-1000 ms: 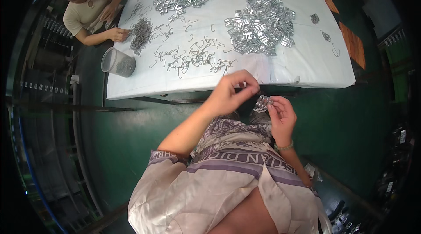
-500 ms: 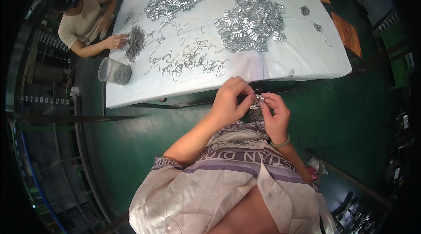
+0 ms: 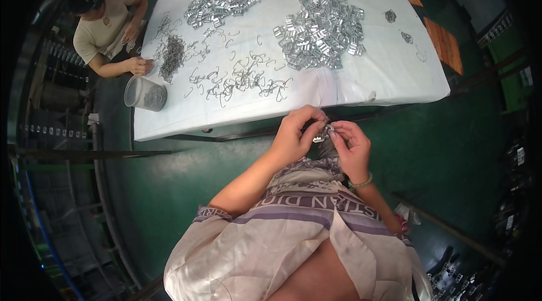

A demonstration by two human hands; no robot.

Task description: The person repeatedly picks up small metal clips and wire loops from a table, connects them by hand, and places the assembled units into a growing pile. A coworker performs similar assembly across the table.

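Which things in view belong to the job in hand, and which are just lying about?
Job in hand:
- small metal piece, held between left hand and right hand
- likely the heap of shiny metal pieces and loose wire hooks

Seemingly just lying about:
- small wire clump, right side of table
- orange-brown boards beyond it

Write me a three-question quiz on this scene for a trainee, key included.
1. True or false: the wearer's left hand and right hand are close together at a small silvery metal clip.
2. Which wrist wears the beaded bracelet?
a) left
b) right
c) both
3. Fill in the word: seen from the wearer, the translucent plastic tub stands to the ____ of the loose wire hooks.

Key: 1 true; 2 b; 3 left.
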